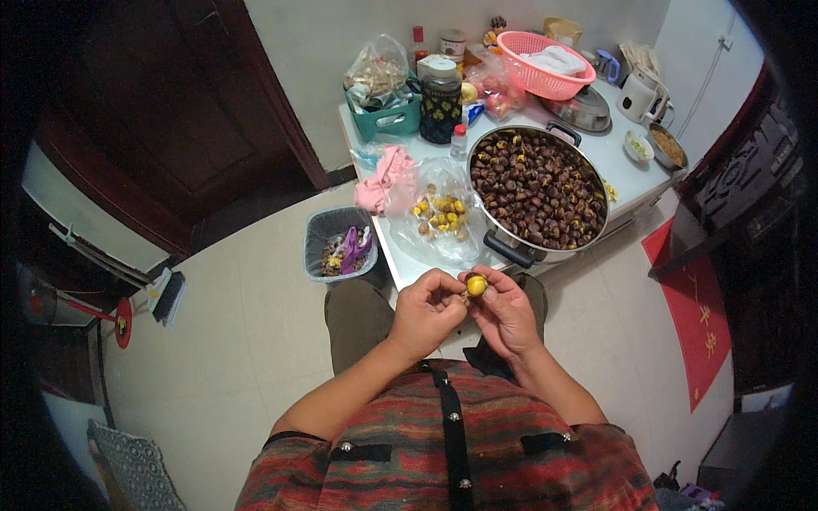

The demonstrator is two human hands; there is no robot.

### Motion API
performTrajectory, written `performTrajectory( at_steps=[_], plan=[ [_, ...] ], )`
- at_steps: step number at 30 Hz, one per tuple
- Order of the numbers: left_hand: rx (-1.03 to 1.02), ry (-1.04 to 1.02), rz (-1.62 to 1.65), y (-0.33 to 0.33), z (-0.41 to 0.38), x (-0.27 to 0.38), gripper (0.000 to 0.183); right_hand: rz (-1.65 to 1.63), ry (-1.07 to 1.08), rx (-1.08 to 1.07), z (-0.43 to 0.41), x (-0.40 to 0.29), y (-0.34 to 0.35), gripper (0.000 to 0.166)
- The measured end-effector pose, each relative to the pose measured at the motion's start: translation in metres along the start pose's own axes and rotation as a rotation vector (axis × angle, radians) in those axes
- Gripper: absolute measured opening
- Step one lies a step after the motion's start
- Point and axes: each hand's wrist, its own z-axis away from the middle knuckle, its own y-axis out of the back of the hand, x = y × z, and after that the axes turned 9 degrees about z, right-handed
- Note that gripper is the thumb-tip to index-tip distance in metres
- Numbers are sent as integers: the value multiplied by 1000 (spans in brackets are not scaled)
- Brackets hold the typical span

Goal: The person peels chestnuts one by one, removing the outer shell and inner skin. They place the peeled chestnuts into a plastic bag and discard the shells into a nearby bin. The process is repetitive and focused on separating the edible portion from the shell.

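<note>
Close in front of my body, my right hand (508, 313) holds a partly peeled chestnut (476, 285). Its yellow kernel is bare on the upper side, and brown shell still rims it. The fingertips of my left hand (427, 313) pinch the shell at the nut's left edge. Beyond my hands, a clear plastic bag (409, 236) lies spread on the white table (393, 259) with several yellow peeled chestnuts (441, 217) on it. To its right stands a large steel pot (543, 254) full of brown chestnuts (540, 185), some split and showing yellow.
A lined waste bin (308, 246) with shells and a purple wrapper stands left of the table. Behind the bag are a pink cloth (390, 175), a red-capped bottle (458, 144), a dark jar (441, 105) and a green basket (386, 121). A pink colander (543, 80) sits at the back.
</note>
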Motion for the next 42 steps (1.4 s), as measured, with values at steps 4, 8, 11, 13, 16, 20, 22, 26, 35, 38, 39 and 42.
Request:
performTrajectory(
  at_steps=[4, 8, 11, 13, 16, 20, 22, 26, 35, 38, 39, 42],
  plan=[
    [-85, -23, 35, 9, -4, 0, 8, -38, -24, -3, 3, 2, -2, 34],
    [-179, 121, 204, 19, -8, 5, 9, -104, -83, 21, 5, 3, -5, 34],
    [-259, 260, 355, 31, -8, -2, 8, -196, -99, -7, 4, -3, -4, 35],
    [-261, 336, 499, 35, -9, -1, 8, -140, -90, -23, 4, -6, -4, 35],
    [-190, 402, 682, 37, -10, 4, 10, -44, -82, -52, 6, -10, -1, 34],
    [-135, 414, 351, 33, -9, 4, 20, 147, -129, -68, 9, -16, -4, 34],
    [-164, 412, 298, 29, -6, 8, 19, 232, -150, -67, 11, -16, -3, 35],
    [-224, 406, 157, 26, -4, 12, 22, 383, -175, -69, 14, -17, 1, 35],
    [-257, 449, -11, 21, -3, 18, 22, 903, 36, -146, 15, -20, 0, 38],
    [-257, 464, -23, 19, -2, 19, 18, 1071, 79, -126, 17, -21, -3, 39],
    [-257, 468, -26, 19, -2, 19, 17, 1099, 80, -113, 18, -22, -4, 39],
    [-268, 446, -87, 19, -2, 18, 16, 1112, 207, -47, 18, -19, -6, 35]
  ],
)
